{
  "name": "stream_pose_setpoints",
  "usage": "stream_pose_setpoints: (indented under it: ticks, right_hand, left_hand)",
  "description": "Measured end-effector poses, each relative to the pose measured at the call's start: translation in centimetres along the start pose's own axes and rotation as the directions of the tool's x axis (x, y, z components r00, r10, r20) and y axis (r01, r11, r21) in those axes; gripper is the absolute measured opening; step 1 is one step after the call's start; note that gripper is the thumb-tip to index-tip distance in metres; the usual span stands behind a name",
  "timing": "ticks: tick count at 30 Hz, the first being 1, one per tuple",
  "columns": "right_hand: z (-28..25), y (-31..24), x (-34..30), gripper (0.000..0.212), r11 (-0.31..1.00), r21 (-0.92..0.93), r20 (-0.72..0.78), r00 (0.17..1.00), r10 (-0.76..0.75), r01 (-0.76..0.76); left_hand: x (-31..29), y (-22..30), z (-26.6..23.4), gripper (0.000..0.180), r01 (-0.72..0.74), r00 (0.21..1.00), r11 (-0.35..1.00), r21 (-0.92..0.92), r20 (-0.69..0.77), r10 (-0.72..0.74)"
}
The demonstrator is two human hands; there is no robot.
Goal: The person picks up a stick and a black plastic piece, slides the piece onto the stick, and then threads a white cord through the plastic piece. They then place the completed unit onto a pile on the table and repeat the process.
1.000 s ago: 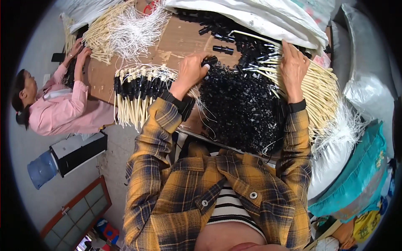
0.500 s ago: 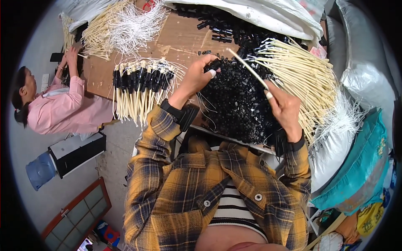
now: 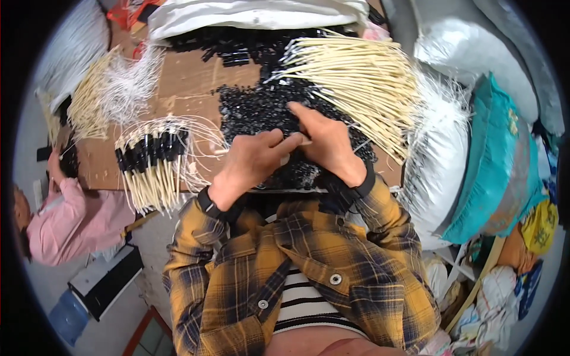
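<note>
Left hand (image 3: pixel 250 160), right hand (image 3: pixel 328 143) hid grip: couldn't tell if pinching. Black pieces (image 3: pixel 255 110) littered brown counter (image 3: pixel 185 77); co-worker (image 3: pixel 68 222) was cropped.

A slim cream stick (image 3: pixel 221 151) — mostly hidden — held crosswise over piled small black pieces (image 3: pixel 261 110).

There is room to pass over the brown table (image 3: pixel 185 76) between the black-and-cream bundle (image 3: pixel 153 155) by the near edge and the white sack (image 3: pixel 255 14) along the far edge. Little black bits (image 3: pixel 246 113) fill the middle; long cream sticks (image 3: pixel 363 80) block the right edge.
</note>
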State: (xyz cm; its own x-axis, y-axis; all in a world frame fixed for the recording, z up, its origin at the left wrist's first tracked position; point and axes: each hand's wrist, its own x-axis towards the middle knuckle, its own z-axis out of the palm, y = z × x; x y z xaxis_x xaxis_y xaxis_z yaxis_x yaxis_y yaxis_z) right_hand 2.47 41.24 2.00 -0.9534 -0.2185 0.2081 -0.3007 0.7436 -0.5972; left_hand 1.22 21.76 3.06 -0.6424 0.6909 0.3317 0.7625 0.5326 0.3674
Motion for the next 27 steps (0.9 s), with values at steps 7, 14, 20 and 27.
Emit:
stream_pose_setpoints:
  ticks: [7,14,20,27]
  right_hand:
    - [-12.4,1.7,-5.1,0.055,0.914,0.127,0.023,0.923,0.385,-0.385]
    - [-25.7,0.4,-16.3,0.035,0.71,0.197,-0.188,0.685,0.704,-0.676]
    - [-44.2,-3.8,-26.0,0.041,0.751,0.165,-0.301,0.692,0.656,-0.639]
    - [-26.4,-9.7,-5.0,0.053,0.948,0.23,0.032,0.976,0.218,-0.219]
  left_hand:
    - [-2.1,-2.1,-2.0,0.037,0.381,0.916,0.853,-0.356,0.022,-0.4]
    - [-3.4,-2.2,-3.2,0.033,0.423,0.906,0.815,-0.396,0.213,-0.367]
    - [-4.1,-3.0,-5.3,0.037,0.366,0.931,0.839,-0.404,0.156,-0.331]
    - [-2.9,-0.9,-3.9,0.043,0.179,0.975,0.914,-0.365,-0.061,-0.215]
